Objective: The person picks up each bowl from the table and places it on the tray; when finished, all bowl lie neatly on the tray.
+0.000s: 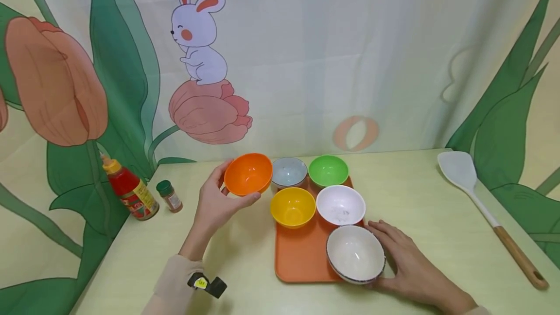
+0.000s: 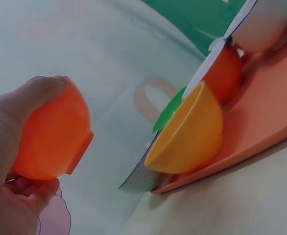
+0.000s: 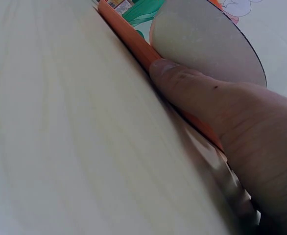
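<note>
My left hand holds an orange bowl in the air left of the tray, thumb on the near side and fingers behind. In the left wrist view the orange bowl is tipped sideways, its foot facing the other bowls. My right hand lies along the right side of a cream bowl with a dark rim, at the front right of the orange tray. In the right wrist view the thumb lies low beside the cream bowl; the other fingers are hidden there.
On the tray stand a yellow bowl, a white bowl and a green bowl, with a grey-blue bowl at its back left. A sauce bottle and a spice jar stand left, a spatula right.
</note>
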Motion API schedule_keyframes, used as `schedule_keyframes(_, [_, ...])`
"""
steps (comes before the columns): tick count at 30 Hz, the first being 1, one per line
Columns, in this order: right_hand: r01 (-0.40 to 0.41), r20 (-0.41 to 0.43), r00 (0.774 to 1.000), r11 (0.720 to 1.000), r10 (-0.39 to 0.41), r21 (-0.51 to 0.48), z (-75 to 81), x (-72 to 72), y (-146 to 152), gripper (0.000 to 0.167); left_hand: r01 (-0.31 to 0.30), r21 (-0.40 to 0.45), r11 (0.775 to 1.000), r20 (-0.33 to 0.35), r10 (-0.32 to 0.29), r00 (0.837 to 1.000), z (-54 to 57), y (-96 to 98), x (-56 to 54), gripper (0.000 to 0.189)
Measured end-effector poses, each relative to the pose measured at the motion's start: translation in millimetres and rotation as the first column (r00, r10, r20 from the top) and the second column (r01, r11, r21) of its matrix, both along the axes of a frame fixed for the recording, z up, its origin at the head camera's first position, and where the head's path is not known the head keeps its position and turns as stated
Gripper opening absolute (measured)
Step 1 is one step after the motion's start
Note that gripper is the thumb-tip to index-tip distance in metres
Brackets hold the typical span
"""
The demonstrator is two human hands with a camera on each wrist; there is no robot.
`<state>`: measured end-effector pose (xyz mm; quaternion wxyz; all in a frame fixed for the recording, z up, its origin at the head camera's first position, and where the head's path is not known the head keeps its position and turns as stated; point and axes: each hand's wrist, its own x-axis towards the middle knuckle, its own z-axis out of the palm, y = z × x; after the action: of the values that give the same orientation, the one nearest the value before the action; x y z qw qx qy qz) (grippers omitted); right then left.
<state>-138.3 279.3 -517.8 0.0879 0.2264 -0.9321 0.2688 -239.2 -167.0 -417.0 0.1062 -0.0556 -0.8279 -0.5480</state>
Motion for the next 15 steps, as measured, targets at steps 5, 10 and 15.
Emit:
schedule_keyframes(5, [0.005,0.009,1.000,1.000,-0.005,0.005,-0.6,-0.1,0.6,0.114,0.080,-0.031,0.996,-0.001,-0.080,0.997,6.8,2.1,22.6,0.108])
schedule_keyframes(10, [0.008,0.006,1.000,1.000,-0.008,0.012,0.0,-0.5,0.0,0.113,0.155,-0.006,0.988,-0.001,-0.155,0.988,3.6,4.4,40.4,0.108])
schedule_keyframes(15, [0.011,0.012,1.000,1.000,-0.011,0.015,0.6,-0.6,-0.1,0.113,0.213,0.025,0.977,0.035,-0.213,0.976,-5.0,10.1,56.5,0.105])
